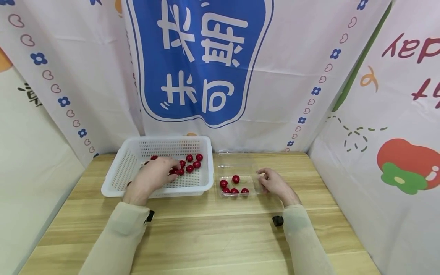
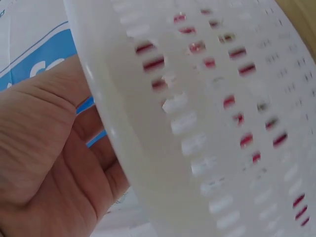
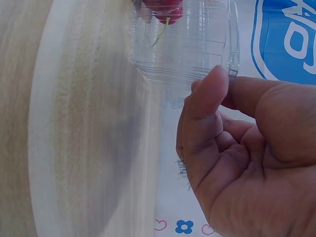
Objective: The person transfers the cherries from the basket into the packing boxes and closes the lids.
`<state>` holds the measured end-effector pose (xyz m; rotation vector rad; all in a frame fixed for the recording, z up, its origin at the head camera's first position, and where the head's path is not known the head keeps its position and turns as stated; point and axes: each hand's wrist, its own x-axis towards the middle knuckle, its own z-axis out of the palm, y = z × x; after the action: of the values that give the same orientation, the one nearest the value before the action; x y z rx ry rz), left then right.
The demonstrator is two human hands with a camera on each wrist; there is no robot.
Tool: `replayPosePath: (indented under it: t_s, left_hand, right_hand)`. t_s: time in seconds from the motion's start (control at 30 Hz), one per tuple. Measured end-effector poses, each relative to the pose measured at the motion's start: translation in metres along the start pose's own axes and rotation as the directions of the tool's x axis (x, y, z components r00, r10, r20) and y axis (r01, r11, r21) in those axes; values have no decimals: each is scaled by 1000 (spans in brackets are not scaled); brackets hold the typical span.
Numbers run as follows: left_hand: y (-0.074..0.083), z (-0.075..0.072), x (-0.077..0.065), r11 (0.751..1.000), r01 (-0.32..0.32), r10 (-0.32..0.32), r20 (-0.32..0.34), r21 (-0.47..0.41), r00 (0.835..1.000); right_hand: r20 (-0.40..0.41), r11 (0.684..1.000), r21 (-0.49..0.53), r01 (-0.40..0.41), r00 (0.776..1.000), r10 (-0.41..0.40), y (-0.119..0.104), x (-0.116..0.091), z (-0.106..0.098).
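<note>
A white plastic basket (image 1: 115, 183) with slotted walls stands at the left and holds several red cherries (image 1: 190, 168). My left hand (image 1: 154, 175) reaches down into it, its fingertips among the fruit. In the left wrist view the basket wall (image 2: 143, 163) hides the fingertips of the left hand (image 2: 64, 148), so whether they pinch a cherry is not visible. To the right lies a clear plastic box (image 1: 252, 187), lid folded back, with several cherries (image 1: 224, 183) inside. My right hand (image 1: 275, 183) pinches its right edge between thumb and finger, as the right wrist view shows.
Both containers stand near the back of a wooden table (image 1: 213, 236). Behind it hangs a printed cloth (image 1: 282, 76) with a blue panel, close to the basket's far rim. More printed cloth (image 1: 361, 164) rises at the right side.
</note>
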<state>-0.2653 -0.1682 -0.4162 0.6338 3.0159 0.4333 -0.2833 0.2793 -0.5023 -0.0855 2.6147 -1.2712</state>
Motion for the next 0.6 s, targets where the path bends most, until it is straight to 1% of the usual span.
replayPosePath:
  t_s: [0.17,0.37,0.5,0.6]
  left_hand:
    - [14,8,2,1000,-3,3,-65,1,998]
    - [30,15,7,1000,-7,5,-134,-14,991]
    - [40,19,11,1000,-11,7,-164,-26,986]
    - [48,22,13,999,-26,21,-176,-26,984]
  right_hand:
    - [3,1000,0,3,1000,-3,0,0,0]
    - [8,999,8,31,999,-31,-2,-1,0]
    - [11,999,20,32,999,-32,-1,-1,0]
    - [10,999,20,31,999,-31,0,-1,0]
